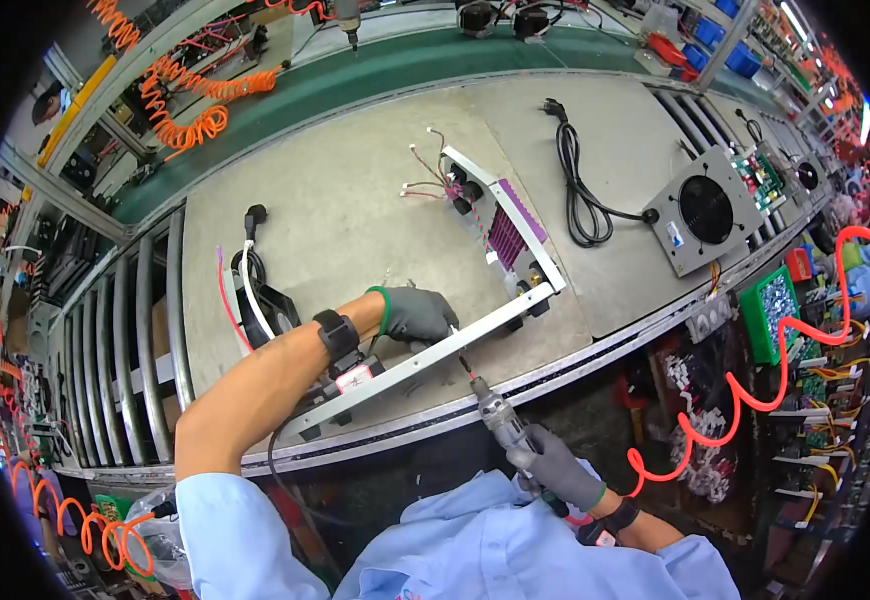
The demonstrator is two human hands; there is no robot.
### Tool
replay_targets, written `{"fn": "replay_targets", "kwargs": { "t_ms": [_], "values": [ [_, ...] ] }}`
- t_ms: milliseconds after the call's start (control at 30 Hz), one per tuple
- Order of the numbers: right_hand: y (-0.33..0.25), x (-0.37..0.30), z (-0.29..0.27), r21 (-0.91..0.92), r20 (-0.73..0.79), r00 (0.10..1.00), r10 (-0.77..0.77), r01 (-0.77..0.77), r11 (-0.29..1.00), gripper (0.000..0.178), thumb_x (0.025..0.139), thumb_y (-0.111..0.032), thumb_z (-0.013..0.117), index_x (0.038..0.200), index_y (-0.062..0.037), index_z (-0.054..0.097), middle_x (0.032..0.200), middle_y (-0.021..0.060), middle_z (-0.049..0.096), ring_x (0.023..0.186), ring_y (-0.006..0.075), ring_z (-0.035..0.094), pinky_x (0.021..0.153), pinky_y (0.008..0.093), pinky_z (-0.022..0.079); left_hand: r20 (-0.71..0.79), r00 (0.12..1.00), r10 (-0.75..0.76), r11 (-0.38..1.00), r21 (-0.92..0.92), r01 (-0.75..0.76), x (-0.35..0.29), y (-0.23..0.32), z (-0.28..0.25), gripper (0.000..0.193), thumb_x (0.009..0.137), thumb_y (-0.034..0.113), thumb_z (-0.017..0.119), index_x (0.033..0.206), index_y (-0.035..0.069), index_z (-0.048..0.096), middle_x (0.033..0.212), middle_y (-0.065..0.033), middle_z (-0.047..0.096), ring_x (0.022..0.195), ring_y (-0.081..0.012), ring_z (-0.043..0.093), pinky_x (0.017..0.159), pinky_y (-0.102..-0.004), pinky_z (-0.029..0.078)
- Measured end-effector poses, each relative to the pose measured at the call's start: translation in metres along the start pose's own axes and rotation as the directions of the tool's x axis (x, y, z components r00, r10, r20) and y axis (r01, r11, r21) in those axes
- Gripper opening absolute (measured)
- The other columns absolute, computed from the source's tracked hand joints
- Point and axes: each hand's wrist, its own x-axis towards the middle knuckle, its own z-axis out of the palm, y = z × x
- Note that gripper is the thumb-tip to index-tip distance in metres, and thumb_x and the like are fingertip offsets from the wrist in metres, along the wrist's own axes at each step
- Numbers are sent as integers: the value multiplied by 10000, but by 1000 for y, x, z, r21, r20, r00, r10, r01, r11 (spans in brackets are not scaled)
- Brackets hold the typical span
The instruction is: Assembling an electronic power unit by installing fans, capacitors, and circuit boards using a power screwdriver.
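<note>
A pale metal frame (375,380) lies on the grey worktop, its long bar running along the near edge. My left hand (420,314), in a grey glove with a green cuff, is at the inner side of that bar with its fingers curled. What they pinch is too small to make out. In my gloved right hand (560,468) is a power screwdriver (501,418), its bit pointing at the bar's outer side just across from my left fingers. A purple finned heat sink (517,228) and thin wires (425,172) sit at the frame's right end.
On the right are a black power cord (580,190) and a grey panel with a round fan (705,210). A green bin of small metal parts (775,312) and a coiled red hose (690,430) are near it. Metal rollers (135,350) adjoin the worktop's left side.
</note>
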Motion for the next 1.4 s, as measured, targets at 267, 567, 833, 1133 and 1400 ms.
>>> {"fn": "replay_targets", "kwargs": {
  "t_ms": [267, 567, 833, 1133, 1400],
  "values": [
    [33, 15, -11, 545, 199, 966, 164, -248, 801, 335, 1039, -352, 458, 1124, -68, 614, 860, 101, 659, 658, 252, 662, 626, 402, 556, 17, 999, -33, 999, -33, 34, 1, -1, 0, 208, 852, 201, 593, 793, 30, 696, 669, -31, 617, 577, -139, 501, 548, -343, 404],
    [41, 26, -5, 542, 234, 949, 212, -308, 782, 293, 1056, -362, 440, 1104, -113, 587, 830, 83, 610, 648, 262, 653, 549, 417, 524, 3, 994, 109, 994, 4, -109, 10, -15, -1, 179, 839, 182, 625, 824, 25, 710, 691, -70, 645, 636, -186, 527, 611, -390, 429],
    [-1, -1, 20, -94, -91, 986, -141, 132, 987, 351, 943, -326, 701, 1132, -61, 566, 777, 59, 596, 573, 152, 604, 501, 321, 495, 69, 989, 133, 971, 189, -144, 20, -21, -2, 275, 860, 238, 623, 1021, 38, 723, 1020, -180, 733, 838, -293, 640, 734, -444, 518],
    [-9, -1, 23, -118, -43, 998, -37, 32, 992, 411, 897, -298, 776, 1125, -36, 555, 769, 34, 596, 558, 101, 589, 481, 284, 485, 3, 996, 88, 994, 72, -88, 14, -19, 2, 343, 843, 251, 620, 1023, -16, 740, 942, -110, 739, 743, -181, 553, 656, -409, 488],
    [-28, 0, 12, -108, -33, 985, -171, 167, 980, 370, 901, -215, 756, 1146, -25, 554, 807, 43, 591, 597, 94, 587, 502, 271, 478, -374, 923, -93, 995, -78, 68, -38, 31, -48, 420, 971, 368, 633, 1080, -30, 711, 890, -96, 728, 786, -179, 703, 711, -339, 587]
  ]
}}
